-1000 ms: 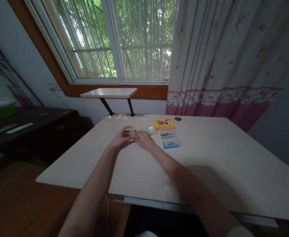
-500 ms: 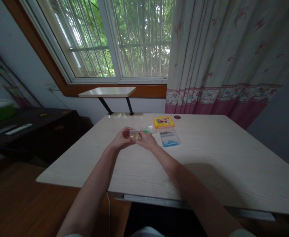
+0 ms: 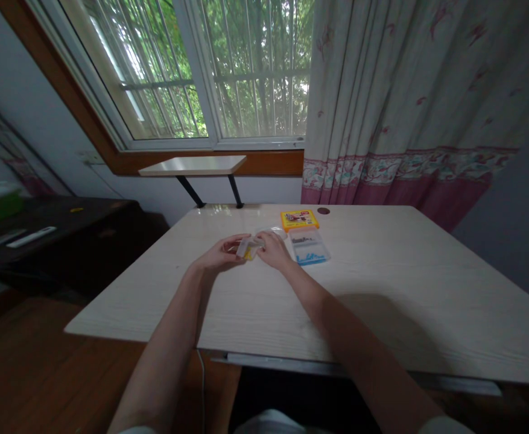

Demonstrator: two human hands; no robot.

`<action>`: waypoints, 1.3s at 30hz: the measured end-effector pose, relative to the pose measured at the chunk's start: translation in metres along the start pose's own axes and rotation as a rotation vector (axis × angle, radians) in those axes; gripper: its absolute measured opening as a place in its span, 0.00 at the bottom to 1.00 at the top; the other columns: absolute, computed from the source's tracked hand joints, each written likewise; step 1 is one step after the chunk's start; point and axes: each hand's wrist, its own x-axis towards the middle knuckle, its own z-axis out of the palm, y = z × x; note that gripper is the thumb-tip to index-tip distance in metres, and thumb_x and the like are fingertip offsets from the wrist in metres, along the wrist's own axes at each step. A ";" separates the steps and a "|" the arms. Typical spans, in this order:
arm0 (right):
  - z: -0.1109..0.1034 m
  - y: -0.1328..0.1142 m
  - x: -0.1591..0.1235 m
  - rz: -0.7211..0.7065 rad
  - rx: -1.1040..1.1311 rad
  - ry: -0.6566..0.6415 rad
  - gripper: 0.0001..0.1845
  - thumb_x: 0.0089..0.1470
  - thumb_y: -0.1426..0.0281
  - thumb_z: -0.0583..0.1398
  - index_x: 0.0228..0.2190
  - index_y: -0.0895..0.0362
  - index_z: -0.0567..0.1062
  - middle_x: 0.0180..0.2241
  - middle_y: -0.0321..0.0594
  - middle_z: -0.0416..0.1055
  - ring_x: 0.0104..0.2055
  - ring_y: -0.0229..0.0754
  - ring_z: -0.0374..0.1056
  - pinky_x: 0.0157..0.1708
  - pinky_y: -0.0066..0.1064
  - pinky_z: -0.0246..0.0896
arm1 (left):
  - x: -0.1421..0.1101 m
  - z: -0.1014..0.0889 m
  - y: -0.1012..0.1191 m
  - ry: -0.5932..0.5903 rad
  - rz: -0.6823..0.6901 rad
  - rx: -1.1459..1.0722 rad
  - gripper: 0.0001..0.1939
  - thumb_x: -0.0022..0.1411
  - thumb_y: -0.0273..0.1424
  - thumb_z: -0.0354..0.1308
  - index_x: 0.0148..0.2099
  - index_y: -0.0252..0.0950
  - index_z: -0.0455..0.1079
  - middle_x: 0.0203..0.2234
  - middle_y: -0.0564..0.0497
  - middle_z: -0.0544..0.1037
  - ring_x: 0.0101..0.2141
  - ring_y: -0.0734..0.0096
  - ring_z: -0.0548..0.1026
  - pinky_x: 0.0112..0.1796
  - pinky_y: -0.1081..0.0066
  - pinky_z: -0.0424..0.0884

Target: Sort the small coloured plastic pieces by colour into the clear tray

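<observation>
A small clear plastic bag [image 3: 245, 248] with yellow pieces low inside is held up between my two hands over the desk. My left hand [image 3: 224, 252] has its fingers wrapped round the bag's left side. From the right, my right hand [image 3: 272, 249] pinches the bag's upper edge. A second clear bag [image 3: 277, 231] lies on the desk just behind my right hand, partly covered by it. To the right is an open translucent case [image 3: 307, 241], with dark small pieces in its upper section and blue ones in its lower section. Its yellow lid [image 3: 299, 219] bears a printed picture.
The pale wooden desk [image 3: 264, 313] stretches wide on both sides. A raised white shelf [image 3: 196, 164] on black legs stands at its back left, below the barred window. A dark side table [image 3: 87, 223] stands at left; a curtain [image 3: 382, 120] hangs behind.
My right hand has moved slightly right and up along the bag, which now tilts more. Green pieces in the bag behind have gone out of sight behind my right hand.
</observation>
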 end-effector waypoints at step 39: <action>-0.003 -0.009 -0.005 0.097 -0.423 0.032 0.22 0.56 0.73 0.48 0.52 0.56 0.62 0.52 0.48 0.61 0.53 0.46 0.53 0.54 0.43 0.43 | 0.019 -0.021 -0.022 1.011 0.021 0.707 0.19 0.50 0.36 0.58 0.44 0.34 0.64 0.33 0.46 0.71 0.34 0.63 0.71 0.39 0.60 0.68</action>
